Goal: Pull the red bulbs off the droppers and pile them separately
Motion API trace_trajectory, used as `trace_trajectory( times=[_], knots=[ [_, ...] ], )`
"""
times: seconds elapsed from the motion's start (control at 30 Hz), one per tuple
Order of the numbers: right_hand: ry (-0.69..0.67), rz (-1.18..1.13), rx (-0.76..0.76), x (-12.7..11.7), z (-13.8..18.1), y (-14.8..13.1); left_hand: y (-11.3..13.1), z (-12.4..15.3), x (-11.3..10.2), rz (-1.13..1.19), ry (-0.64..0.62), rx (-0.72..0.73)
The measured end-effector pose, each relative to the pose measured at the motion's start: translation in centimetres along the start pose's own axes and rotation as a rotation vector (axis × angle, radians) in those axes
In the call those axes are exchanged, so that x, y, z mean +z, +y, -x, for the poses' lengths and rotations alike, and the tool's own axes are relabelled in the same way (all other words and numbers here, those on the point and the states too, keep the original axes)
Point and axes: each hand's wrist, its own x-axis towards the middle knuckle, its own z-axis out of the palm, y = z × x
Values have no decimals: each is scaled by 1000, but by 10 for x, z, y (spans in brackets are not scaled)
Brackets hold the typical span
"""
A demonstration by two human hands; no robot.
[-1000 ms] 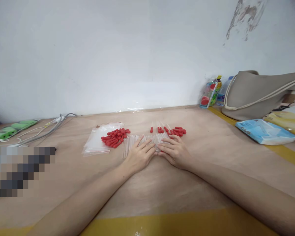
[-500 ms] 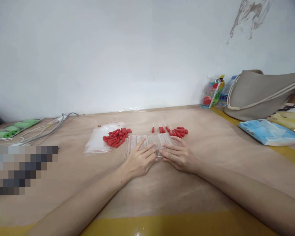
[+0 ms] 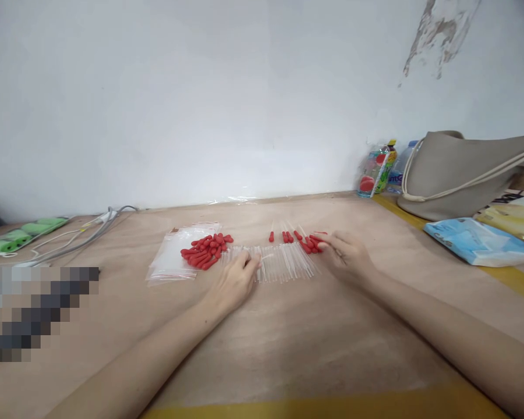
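Clear thin glass tubes point(image 3: 283, 263) lie side by side in a row on the wooden table. Between the bent fingers of my left hand point(image 3: 240, 276), over the left part of this row, is one glass tube point(image 3: 267, 256), pointing right. My right hand point(image 3: 347, 253) is at the small heap of red rubber bulbs point(image 3: 308, 244), its fingertips pinched on one, partly hidden by the fingers. Behind the row lie several droppers point(image 3: 287, 236), tubes with red bulbs fitted. A larger heap of red rubber bulbs point(image 3: 205, 250) sits left of the tubes.
Clear zip bags point(image 3: 166, 259) lie under the left heap. Cables point(image 3: 100, 227) and a green packet point(image 3: 26, 235) are at the far left. On the right stand bottles point(image 3: 378, 169), a grey bag point(image 3: 458, 169) and a blue tissue pack point(image 3: 480, 241). A white wall point(image 3: 201, 105) closes off the back.
Both hands have come off the row of tubes they lay flat on. The left has picked up one glass tube; the right has moved right to the small heap of red bulbs.
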Motion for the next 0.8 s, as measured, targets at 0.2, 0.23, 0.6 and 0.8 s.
trace_trajectory(
  times=[0.2, 0.23, 0.6, 0.8],
  knots=[
    [-145, -220, 635, 5, -44, 51, -4, -24, 4, 10, -112, -55],
    [-148, -230, 675, 9, -48, 59, -4, -27, 7, 15, -100, -40],
    [-318, -389, 767, 43, -38, 77, 10, -26, 24, 352, -4, -4],
    [-398, -294, 731, 39, -39, 77, 12, -9, 6, 354, -20, -10]
  ],
)
